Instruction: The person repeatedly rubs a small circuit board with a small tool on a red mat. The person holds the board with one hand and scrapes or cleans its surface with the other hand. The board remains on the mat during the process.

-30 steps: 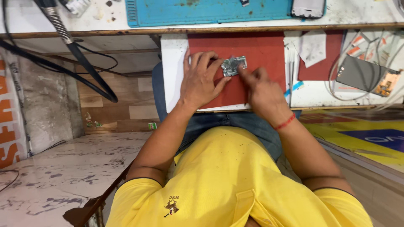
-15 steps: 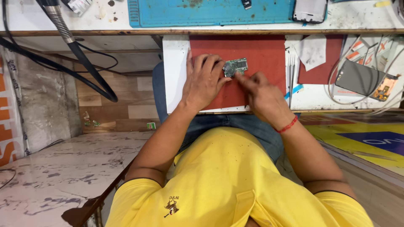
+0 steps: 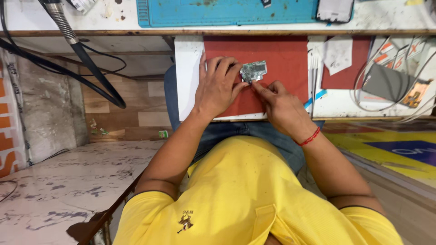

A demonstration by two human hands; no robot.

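Mid-job: left hand [image 3: 218, 86] pins small circuit board [image 3: 253, 71] flat on red mat [image 3: 286, 59]; right hand [image 3: 279, 102] fingers pinched tog. at board's edge, tool not discernible. Board intact, nothing removed yet.

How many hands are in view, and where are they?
2. The left hand rests on the red mat, fingers against the small circuit board. The right hand touches the board's lower edge from the right.

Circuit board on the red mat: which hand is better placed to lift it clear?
Probably the left hand: its fingertips already rest on the circuit board at its near-left edge, pinning it to the red mat. The right hand only points one finger at the board's lower corner, so it would need to re-form a grip.
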